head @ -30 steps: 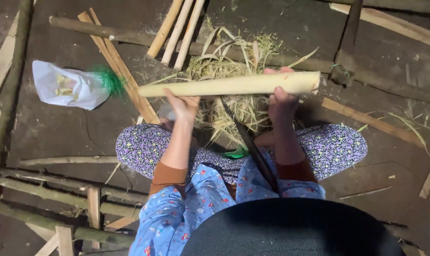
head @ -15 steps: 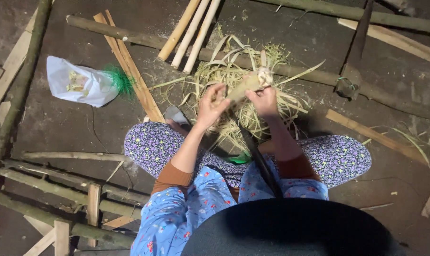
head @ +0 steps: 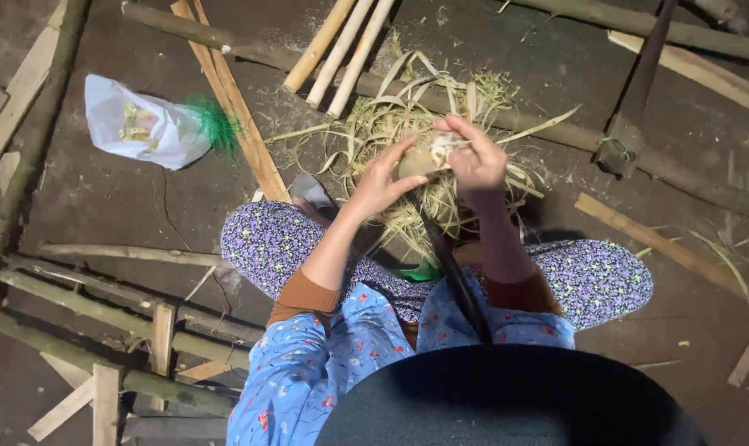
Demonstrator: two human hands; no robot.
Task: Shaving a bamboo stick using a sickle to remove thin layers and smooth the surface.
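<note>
Crouching over a dirt floor, the person holds a short pale bamboo piece up in front of the knees, end-on to the camera, so its long axis seems to run roughly up toward the viewer, though foreshortening makes that hard to tell. The left hand cups it from the left side with fingers spread and half closed around it. The right hand is over its top from the right, fingertips pinched on a thin strip at the end; both hands touch it, neither clearly nearer. Just beneath lies one heap of pale shavings. A long dark blade slants between the legs, its handle end hidden. Beyond the heap lie three peeled bamboo sticks side by side, and off to the left one white plastic bag.
</note>
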